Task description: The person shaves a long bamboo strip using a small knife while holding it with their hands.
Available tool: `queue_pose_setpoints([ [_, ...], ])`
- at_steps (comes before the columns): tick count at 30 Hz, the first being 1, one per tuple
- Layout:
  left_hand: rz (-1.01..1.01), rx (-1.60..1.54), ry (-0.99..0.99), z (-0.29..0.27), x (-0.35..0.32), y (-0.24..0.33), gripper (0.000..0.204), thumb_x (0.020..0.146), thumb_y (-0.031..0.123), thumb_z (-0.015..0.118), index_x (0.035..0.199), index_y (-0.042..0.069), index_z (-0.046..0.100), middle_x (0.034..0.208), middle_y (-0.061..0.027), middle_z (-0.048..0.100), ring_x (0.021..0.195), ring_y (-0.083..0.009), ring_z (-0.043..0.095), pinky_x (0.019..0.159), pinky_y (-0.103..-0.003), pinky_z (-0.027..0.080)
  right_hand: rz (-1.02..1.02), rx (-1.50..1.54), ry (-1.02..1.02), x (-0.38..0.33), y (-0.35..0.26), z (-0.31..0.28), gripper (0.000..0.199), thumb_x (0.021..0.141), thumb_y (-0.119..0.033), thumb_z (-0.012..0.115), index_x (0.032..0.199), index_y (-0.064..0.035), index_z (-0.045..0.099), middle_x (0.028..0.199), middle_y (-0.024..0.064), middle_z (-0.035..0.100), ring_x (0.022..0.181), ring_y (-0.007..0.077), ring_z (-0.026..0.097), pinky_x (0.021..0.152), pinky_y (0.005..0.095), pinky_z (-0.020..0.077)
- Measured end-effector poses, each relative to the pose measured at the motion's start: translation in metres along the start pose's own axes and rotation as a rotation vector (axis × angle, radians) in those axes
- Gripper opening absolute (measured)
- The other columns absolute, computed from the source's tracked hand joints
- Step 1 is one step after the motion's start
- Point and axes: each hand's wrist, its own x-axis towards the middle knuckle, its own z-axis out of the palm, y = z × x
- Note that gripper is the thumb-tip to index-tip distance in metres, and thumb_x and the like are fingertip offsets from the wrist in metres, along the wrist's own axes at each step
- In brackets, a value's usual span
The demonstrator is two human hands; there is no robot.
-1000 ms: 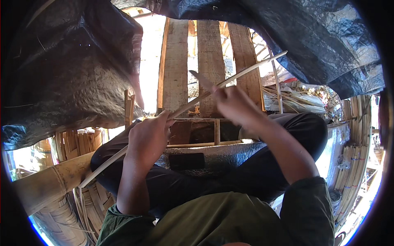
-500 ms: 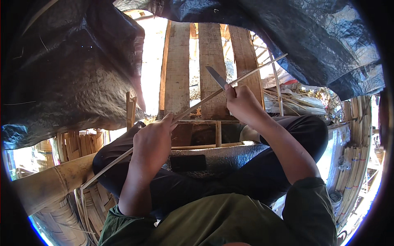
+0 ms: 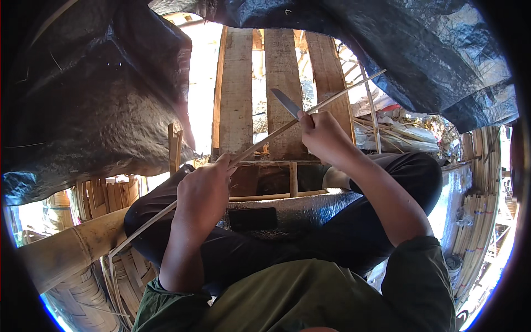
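Note:
A long thin bamboo strip (image 3: pixel 265 138) runs diagonally from the lower left to the upper right across my lap. My left hand (image 3: pixel 203 191) grips the strip near its middle. My right hand (image 3: pixel 323 135) is closed on a knife (image 3: pixel 286 102) whose grey blade points up and to the left, resting against the strip just above my fist. Both forearms reach in from the bottom, over my dark trousers and green shirt.
Black plastic sheeting (image 3: pixel 94 94) hangs at left and above. Wooden planks (image 3: pixel 282 77) stand ahead. A thick bamboo pole (image 3: pixel 66 249) and woven bamboo lie at lower left. Bundled bamboo strips (image 3: pixel 478 221) stand at right. A dark flat object (image 3: pixel 253 218) lies between my legs.
My right hand with the knife has slid up along the strip to the right, and the blade now stands clear above it. The left hand has shifted slightly right on the strip.

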Motion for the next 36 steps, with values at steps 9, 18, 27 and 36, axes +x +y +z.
queue_pose_setpoints([
  [9, 0.0, -0.008, -0.009, -0.003, -0.001, 0.0, 0.017, 0.098, 0.018, 0.051, 0.106, 0.004, 0.058, 0.079, -0.0187, 0.067, 0.08, -0.0381, 0.067, 0.07, -0.05, 0.05, -0.198, -0.044, 0.177, 0.006, 0.008, 0.006, 0.05, 0.103, -0.034, 0.041, 0.088, 0.0096, 0.061, 0.054, 0.0131, 0.058, 0.039, 0.0227, 0.057, 0.036, 0.0351, 0.0425],
  [18, 0.002, -0.024, -0.007, -0.004, -0.001, -0.002, 0.019, 0.097, 0.019, 0.052, 0.109, 0.004, 0.058, 0.08, -0.0192, 0.067, 0.08, -0.0379, 0.067, 0.07, -0.05, 0.049, -0.123, -0.083, 0.004, 0.005, 0.008, 0.009, 0.048, 0.104, -0.035, 0.042, 0.078, 0.0018, 0.058, 0.053, 0.0068, 0.053, 0.038, 0.0153, 0.051, 0.035, 0.0341, 0.0425],
  [27, 0.019, -0.031, -0.002, -0.004, 0.0, -0.004, 0.021, 0.098, 0.02, 0.051, 0.11, 0.004, 0.059, 0.078, -0.0195, 0.067, 0.079, -0.0382, 0.067, 0.069, -0.05, 0.05, -0.073, -0.078, -0.078, -0.008, -0.005, 0.014, 0.046, 0.104, -0.029, 0.04, 0.085, 0.0077, 0.062, 0.063, 0.0188, 0.063, 0.05, 0.0293, 0.063, 0.047, 0.0424, 0.0481],
  [36, 0.016, -0.011, -0.008, -0.004, 0.002, -0.004, 0.02, 0.099, 0.021, 0.051, 0.106, 0.005, 0.058, 0.078, -0.0183, 0.067, 0.08, -0.0366, 0.068, 0.07, -0.049, 0.05, -0.157, -0.051, 0.043, -0.014, -0.009, 0.021, 0.044, 0.103, -0.027, 0.041, 0.089, 0.008, 0.062, 0.067, 0.0196, 0.064, 0.052, 0.0263, 0.064, 0.047, 0.0398, 0.0497],
])
